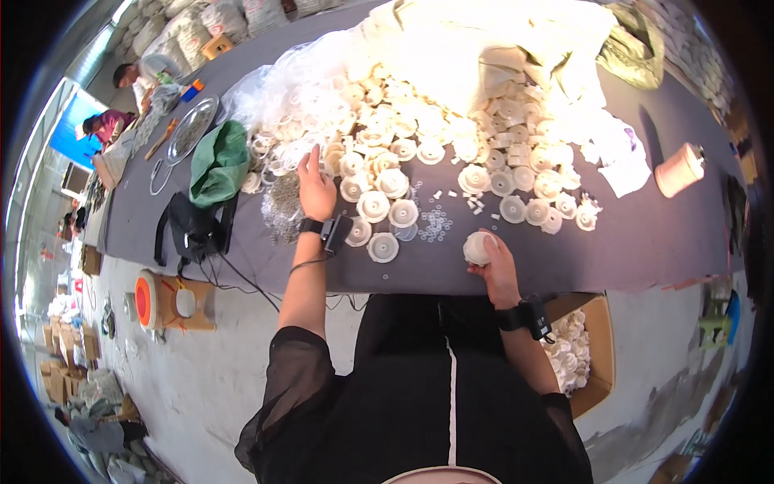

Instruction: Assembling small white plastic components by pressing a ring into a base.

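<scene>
My right hand [501,273] grips a round white plastic part [477,248] near the table's front edge. My left hand [318,194] is open, its fingers stretched toward a heap of clear plastic rings [300,137]. Beside that hand is a pile of small metal pieces [282,198]; whether the fingertips touch anything I cannot tell. Between the hands lie several white wheel-like plastic parts [383,247] and a scatter of tiny clear rings [435,224]. A few small white pieces [474,203] lie farther right, next to more round parts [512,208].
The grey-covered table [645,250] holds a green cloth bag [218,161], a black bag [193,230], a metal tray [192,129] and a thread cone [680,171]. A cardboard box [601,355] of white parts stands below at right. Other people [106,125] sit far left.
</scene>
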A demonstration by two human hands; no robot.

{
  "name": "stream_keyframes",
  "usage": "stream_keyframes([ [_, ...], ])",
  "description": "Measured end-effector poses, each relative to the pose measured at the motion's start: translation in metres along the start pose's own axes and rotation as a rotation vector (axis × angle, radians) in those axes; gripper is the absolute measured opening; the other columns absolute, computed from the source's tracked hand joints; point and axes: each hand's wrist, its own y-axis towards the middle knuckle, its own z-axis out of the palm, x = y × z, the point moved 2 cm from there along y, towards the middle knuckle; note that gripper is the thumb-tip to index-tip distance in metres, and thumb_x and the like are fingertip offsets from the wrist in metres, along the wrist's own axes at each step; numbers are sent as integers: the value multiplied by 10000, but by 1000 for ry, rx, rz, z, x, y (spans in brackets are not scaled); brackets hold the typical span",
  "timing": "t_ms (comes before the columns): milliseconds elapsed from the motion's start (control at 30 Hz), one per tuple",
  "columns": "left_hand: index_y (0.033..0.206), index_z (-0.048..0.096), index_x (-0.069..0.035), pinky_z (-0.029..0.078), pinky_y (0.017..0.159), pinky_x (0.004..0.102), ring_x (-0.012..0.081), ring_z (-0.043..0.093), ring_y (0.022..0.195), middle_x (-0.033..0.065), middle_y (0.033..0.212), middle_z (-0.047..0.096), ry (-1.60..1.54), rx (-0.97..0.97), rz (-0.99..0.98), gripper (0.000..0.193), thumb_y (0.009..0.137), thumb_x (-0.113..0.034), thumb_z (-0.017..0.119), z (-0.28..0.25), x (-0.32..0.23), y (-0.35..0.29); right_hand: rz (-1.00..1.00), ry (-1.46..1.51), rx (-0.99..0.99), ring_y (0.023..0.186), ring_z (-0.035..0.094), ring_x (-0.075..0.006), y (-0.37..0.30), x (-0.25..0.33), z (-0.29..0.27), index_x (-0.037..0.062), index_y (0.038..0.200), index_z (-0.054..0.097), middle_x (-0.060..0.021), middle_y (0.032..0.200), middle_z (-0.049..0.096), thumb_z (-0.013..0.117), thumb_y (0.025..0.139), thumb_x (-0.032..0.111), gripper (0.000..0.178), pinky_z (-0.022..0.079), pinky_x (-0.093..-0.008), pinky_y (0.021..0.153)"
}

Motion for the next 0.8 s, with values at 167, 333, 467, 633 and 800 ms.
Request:
stream_keyframes([
  [167, 1026, 564, -26, 466, 658, 321, 234, 571, 726, 145, 968, 544, 78, 206, 82, 314, 717, 12, 524, 9, 16, 16, -63, 0, -34, 718, 534, -120, 6, 0, -10, 34, 1230, 391, -72, 973, 557, 389, 895, 245, 396, 432, -227, 557],
  [333, 869, 611, 0, 459, 627, 321, 247, 574, 685, 138, 831, 573, 41, 180, 18, 173, 708, 2, 548, -13, 11, 15, -211, -205, -145, 730, 525, -106, 12, 3, -17, 28, 1248, 370, -64, 997, 553, 434, 867, 195, 421, 409, -209, 551],
  [467, 912, 609, 6, 459, 666, 243, 127, 572, 728, 78, 863, 610, -197, -28, -22, 164, 764, 25, 542, -36, -9, 8, -580, -667, -177, 869, 536, -234, 8, 19, -5, 8, 1204, 419, -109, 972, 552, 531, 781, 102, 448, 442, -314, 723],
  [633, 1024, 592, 28, 463, 732, 234, 127, 572, 820, 76, 918, 612, -502, 148, -142, 218, 824, 31, 503, -40, -87, -22, -950, -1286, -271, 874, 532, -253, 7, 27, 12, 57, 1130, 494, -101, 950, 570, 566, 728, 112, 412, 454, -352, 730],
  [800, 1019, 603, 13, 461, 702, 233, 111, 562, 784, 70, 909, 605, -521, 506, -90, 214, 811, 3, 554, -19, -147, -76, -800, -822, -342, 901, 516, -318, 23, 7, -10, -2, 1148, 461, -174, 952, 546, 480, 814, 153, 368, 435, -358, 756],
])
